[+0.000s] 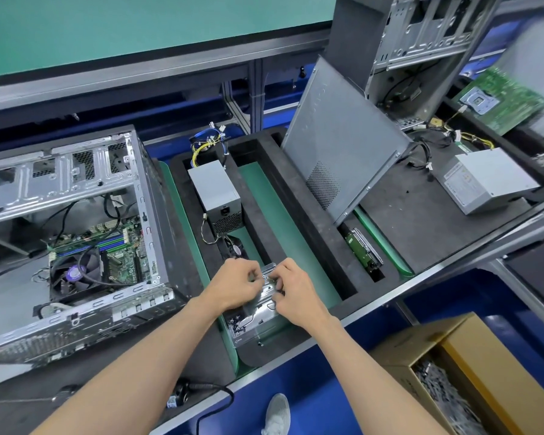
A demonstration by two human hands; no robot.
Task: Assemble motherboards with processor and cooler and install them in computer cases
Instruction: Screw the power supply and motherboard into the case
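Note:
An open computer case [76, 246] lies on its side at the left, with a green motherboard [120, 246] and a black cooler fan [76, 273] inside it. In the black foam tray [296, 215] at the centre, both hands work on a small silver metal part [266, 304] near the tray's front end. My left hand [236, 285] pinches its left top edge. My right hand [296, 290] grips its right side with curled fingers. Just behind the hands sits a small black fan [234, 248], and further back a grey power supply [215, 196] with yellow and blue cables.
A grey side panel [339, 152] leans in the tray's right slot, with a hard drive [363, 249] below it. At the right stand a second case [415, 42], a bare motherboard [503, 98] and another power supply [487, 180]. A cardboard box [471, 372] of metal parts sits on the floor.

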